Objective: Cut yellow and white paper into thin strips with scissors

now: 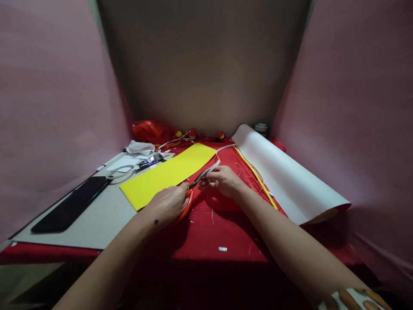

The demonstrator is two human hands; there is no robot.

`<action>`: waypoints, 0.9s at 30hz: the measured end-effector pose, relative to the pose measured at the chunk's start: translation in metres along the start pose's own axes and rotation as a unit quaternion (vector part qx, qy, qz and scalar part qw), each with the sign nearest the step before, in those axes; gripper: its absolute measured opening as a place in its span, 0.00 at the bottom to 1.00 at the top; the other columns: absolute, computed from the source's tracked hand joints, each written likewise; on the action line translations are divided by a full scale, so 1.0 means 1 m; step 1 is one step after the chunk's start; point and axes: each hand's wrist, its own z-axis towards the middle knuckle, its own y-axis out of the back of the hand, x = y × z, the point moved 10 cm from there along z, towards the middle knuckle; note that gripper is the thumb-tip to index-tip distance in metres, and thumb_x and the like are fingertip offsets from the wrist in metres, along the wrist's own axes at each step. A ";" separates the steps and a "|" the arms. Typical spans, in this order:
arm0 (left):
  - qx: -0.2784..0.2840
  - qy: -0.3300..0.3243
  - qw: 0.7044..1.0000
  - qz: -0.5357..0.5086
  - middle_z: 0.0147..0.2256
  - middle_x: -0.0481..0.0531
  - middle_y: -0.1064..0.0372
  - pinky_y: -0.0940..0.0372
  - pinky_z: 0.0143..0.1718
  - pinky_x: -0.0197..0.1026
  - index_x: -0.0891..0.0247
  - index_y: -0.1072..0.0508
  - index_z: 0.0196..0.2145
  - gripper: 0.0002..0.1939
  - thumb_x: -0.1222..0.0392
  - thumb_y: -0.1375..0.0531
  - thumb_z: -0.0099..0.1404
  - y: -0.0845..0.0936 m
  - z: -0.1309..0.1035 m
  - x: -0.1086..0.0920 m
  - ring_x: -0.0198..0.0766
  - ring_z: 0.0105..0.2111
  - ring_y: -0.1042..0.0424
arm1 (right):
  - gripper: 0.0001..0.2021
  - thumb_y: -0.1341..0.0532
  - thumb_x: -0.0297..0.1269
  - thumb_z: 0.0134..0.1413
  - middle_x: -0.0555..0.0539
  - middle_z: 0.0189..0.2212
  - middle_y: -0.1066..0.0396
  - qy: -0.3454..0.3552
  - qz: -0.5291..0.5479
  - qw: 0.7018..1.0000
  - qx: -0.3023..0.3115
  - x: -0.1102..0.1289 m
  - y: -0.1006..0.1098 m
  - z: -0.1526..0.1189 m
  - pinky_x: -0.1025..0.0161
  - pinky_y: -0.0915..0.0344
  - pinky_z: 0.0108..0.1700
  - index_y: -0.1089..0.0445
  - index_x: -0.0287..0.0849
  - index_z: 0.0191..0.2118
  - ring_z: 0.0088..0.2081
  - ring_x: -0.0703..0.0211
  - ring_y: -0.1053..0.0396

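Note:
My left hand (171, 203) is closed around the orange handles of a pair of scissors (186, 206). Their dark blades point up and to the right, toward my right hand (222, 181). Between the fingers of that hand is a narrow white strip (213, 165), which curves away toward the back of the table. The blade tips are at the strip beside my right fingers; whether they touch it I cannot make out. Just behind my left hand lies a stack of yellow sheets (171, 172). Red ribbed sheets (222, 203) lie under my hands.
A large white roll (284, 176) lies on the right, with a yellow strip (258, 178) alongside. On the left, a grey board (87, 228) bears a black flat object (71, 204) and a ring of tape (121, 172). A red plastic bag (151, 130) sits at the back.

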 end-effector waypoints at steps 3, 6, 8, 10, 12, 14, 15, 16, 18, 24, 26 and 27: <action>0.000 0.007 1.000 0.001 0.35 0.61 0.30 0.43 0.27 0.43 0.62 0.36 0.42 0.20 0.52 0.62 0.63 -0.001 0.001 0.002 0.49 0.32 0.30 | 0.02 0.39 0.22 0.37 0.46 0.18 0.30 0.001 0.007 1.000 0.001 0.000 0.000 0.000 0.56 0.28 0.33 0.32 0.32 0.23 0.23 0.59 0.29; 0.004 0.008 1.000 0.001 0.36 0.61 0.30 0.43 0.28 0.43 0.62 0.36 0.42 0.20 0.51 0.61 0.63 -0.002 0.001 0.003 0.49 0.32 0.30 | 0.03 0.39 0.23 0.36 0.46 0.19 0.30 0.007 0.008 1.000 0.005 0.001 0.000 0.001 0.57 0.28 0.32 0.31 0.32 0.24 0.23 0.59 0.29; 0.006 0.009 1.000 0.001 0.36 0.61 0.30 0.42 0.28 0.43 0.62 0.36 0.42 0.20 0.51 0.61 0.63 -0.003 0.001 0.003 0.48 0.33 0.30 | 0.03 0.39 0.23 0.36 0.46 0.19 0.29 0.007 0.007 1.000 0.007 0.001 -0.001 0.000 0.59 0.28 0.31 0.31 0.32 0.24 0.22 0.60 0.29; 0.007 0.009 1.000 0.004 0.36 0.61 0.30 0.42 0.28 0.43 0.62 0.36 0.42 0.20 0.51 0.61 0.63 -0.002 0.001 0.002 0.48 0.33 0.30 | 0.03 0.39 0.23 0.36 0.46 0.19 0.29 0.004 0.008 1.000 0.004 0.002 -0.001 0.000 0.60 0.28 0.31 0.31 0.32 0.24 0.22 0.60 0.29; 0.007 0.007 1.000 0.006 0.36 0.61 0.30 0.42 0.28 0.43 0.62 0.36 0.42 0.20 0.52 0.61 0.63 -0.002 0.001 0.001 0.48 0.33 0.30 | 0.03 0.38 0.23 0.36 0.46 0.19 0.29 0.000 0.006 1.000 -0.002 0.003 -0.001 -0.001 0.61 0.28 0.30 0.31 0.32 0.24 0.22 0.60 0.29; 0.004 0.008 1.000 0.011 0.35 0.61 0.30 0.42 0.28 0.43 0.63 0.37 0.43 0.20 0.52 0.61 0.63 0.000 0.001 0.000 0.48 0.33 0.30 | 0.03 0.39 0.23 0.36 0.45 0.19 0.29 -0.005 0.008 1.000 -0.004 0.003 -0.001 -0.002 0.60 0.28 0.30 0.31 0.31 0.24 0.22 0.60 0.29; 0.002 0.009 1.000 0.012 0.36 0.61 0.30 0.42 0.29 0.43 0.63 0.37 0.44 0.20 0.52 0.61 0.63 0.000 0.000 0.000 0.49 0.33 0.30 | 0.03 0.39 0.23 0.36 0.45 0.19 0.29 -0.007 0.009 1.000 -0.003 0.003 -0.001 -0.002 0.60 0.28 0.30 0.31 0.31 0.23 0.22 0.60 0.29; 0.000 0.011 1.000 0.013 0.36 0.61 0.30 0.42 0.29 0.43 0.63 0.37 0.44 0.20 0.52 0.61 0.64 0.001 0.000 0.000 0.49 0.34 0.30 | 0.02 0.39 0.22 0.36 0.45 0.19 0.30 -0.009 0.010 1.000 -0.004 0.003 -0.001 -0.002 0.60 0.28 0.30 0.31 0.31 0.23 0.22 0.60 0.29; -0.001 0.015 1.000 0.015 0.36 0.62 0.30 0.42 0.29 0.44 0.63 0.37 0.45 0.21 0.53 0.61 0.64 0.001 0.000 0.001 0.50 0.34 0.30 | 0.02 0.40 0.22 0.36 0.46 0.18 0.30 -0.012 0.008 1.000 -0.007 0.002 -0.001 -0.002 0.61 0.28 0.29 0.31 0.31 0.23 0.22 0.60 0.29; -0.005 0.011 1.000 0.001 0.38 0.61 0.30 0.41 0.30 0.43 0.62 0.37 0.45 0.20 0.52 0.61 0.64 0.000 0.002 0.001 0.49 0.35 0.30 | 0.02 0.41 0.21 0.37 0.44 0.20 0.29 -0.012 0.001 1.000 -0.010 0.003 0.000 -0.002 0.62 0.28 0.29 0.31 0.31 0.23 0.22 0.60 0.29; -0.005 0.008 1.000 0.001 0.37 0.61 0.29 0.41 0.30 0.43 0.62 0.37 0.45 0.20 0.52 0.60 0.64 -0.001 0.002 0.000 0.48 0.35 0.30 | 0.02 0.41 0.21 0.38 0.44 0.21 0.29 -0.012 -0.001 1.000 -0.009 0.003 0.000 -0.002 0.61 0.27 0.29 0.32 0.31 0.23 0.23 0.60 0.29; -0.004 0.010 1.000 0.004 0.37 0.61 0.29 0.41 0.30 0.43 0.63 0.37 0.45 0.21 0.52 0.60 0.64 -0.001 0.002 0.000 0.48 0.34 0.30 | 0.02 0.41 0.21 0.38 0.44 0.21 0.29 -0.012 -0.001 1.000 -0.009 0.002 0.000 -0.002 0.61 0.27 0.30 0.32 0.31 0.23 0.23 0.60 0.29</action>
